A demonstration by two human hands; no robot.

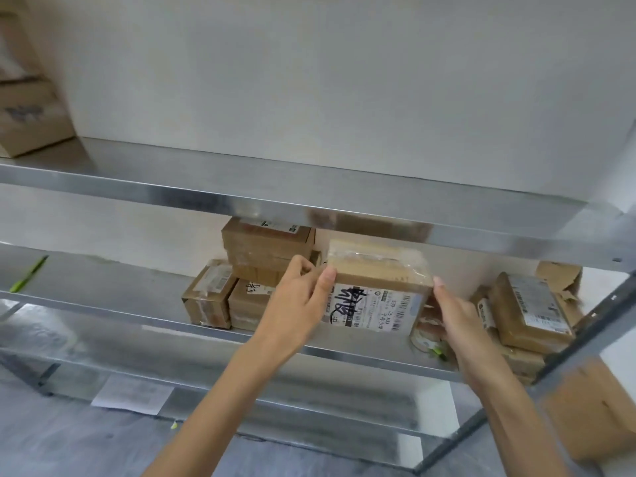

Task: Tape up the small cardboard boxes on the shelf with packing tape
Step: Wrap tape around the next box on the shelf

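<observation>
A small cardboard box (pixel 375 297) stands on the middle metal shelf (pixel 137 316). It has a white shipping label with black handwriting on its front and shiny clear tape across its top. My left hand (pixel 299 301) grips its left end, thumb on the upper front edge. My right hand (pixel 457 318) holds its right end, thumb up against the top right corner; its fingers are hidden. A pale roll, apparently packing tape (pixel 425 335), lies just under my right hand. Whether that hand touches it is hidden.
More small boxes sit behind and to the left (pixel 268 249) (pixel 206 299), others are piled at the right (pixel 530 309) with torn cardboard (pixel 557 273). The upper shelf beam (pixel 241 201) hangs low over the box. A green pen (pixel 29 273) lies far left. A slanted upright (pixel 585 325) stands right.
</observation>
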